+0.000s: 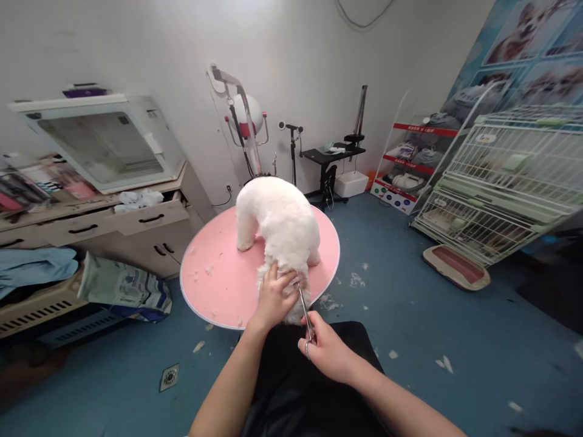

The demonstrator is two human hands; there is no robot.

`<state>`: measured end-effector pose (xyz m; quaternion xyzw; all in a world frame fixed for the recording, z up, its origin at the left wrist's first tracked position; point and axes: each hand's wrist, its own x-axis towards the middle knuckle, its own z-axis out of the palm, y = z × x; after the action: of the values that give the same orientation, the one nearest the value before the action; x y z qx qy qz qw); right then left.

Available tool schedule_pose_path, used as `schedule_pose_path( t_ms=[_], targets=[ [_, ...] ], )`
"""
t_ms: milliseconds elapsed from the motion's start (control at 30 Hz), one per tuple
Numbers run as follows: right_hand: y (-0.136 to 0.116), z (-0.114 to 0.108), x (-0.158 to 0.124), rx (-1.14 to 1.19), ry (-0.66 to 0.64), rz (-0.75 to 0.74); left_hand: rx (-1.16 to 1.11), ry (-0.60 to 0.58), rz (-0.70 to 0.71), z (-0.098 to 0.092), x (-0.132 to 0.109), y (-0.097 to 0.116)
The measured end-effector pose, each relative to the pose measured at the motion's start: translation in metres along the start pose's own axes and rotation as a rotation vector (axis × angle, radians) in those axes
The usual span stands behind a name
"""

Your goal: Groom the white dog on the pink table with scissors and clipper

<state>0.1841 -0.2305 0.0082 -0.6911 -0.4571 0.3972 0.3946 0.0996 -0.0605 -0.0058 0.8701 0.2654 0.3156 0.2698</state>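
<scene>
A round pink table point(228, 300) with a white rim carries a white dog point(282, 209), standing, and small loose tufts of fur point(209, 269), mostly toward its left side. Around it the blue floor point(455, 346) is strewn with pale clumps of hair point(356, 280), several just past the table's right edge, and bears a beige tray point(460, 267) with a reddish inside beside the wire cages point(494, 197), plus a white box point(350, 184) by a black table point(316, 156)

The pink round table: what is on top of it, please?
A white dog stands on the table, with loose fur tufts toward the left. The surface behind the dog's body is covered and cannot be seen.
</scene>
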Motion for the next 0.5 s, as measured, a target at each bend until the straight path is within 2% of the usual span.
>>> schedule_pose_path(
  t_ms=[133,233,367,433,500],
  targets=[
    [0.013,0.003,0.012,-0.456,0.291,-0.161,-0.280,-0.042,-0.039,-0.003,-0.007,0.003],
    [0.022,0.008,0.026,-0.705,0.423,-0.247,-0.413,0.032,-0.108,0.002,-0.009,0.010],
    [0.034,0.015,0.027,-0.833,0.479,-0.282,-0.617,0.185,-0.270,0.004,-0.006,0.018],
    [0.042,0.016,0.019,-0.795,0.460,-0.279,-0.697,0.240,-0.280,0.002,-0.004,0.019],
    [0.052,0.017,0.008,-0.706,0.437,-0.257,-0.723,0.262,-0.233,-0.001,-0.003,0.018]
  ],
)
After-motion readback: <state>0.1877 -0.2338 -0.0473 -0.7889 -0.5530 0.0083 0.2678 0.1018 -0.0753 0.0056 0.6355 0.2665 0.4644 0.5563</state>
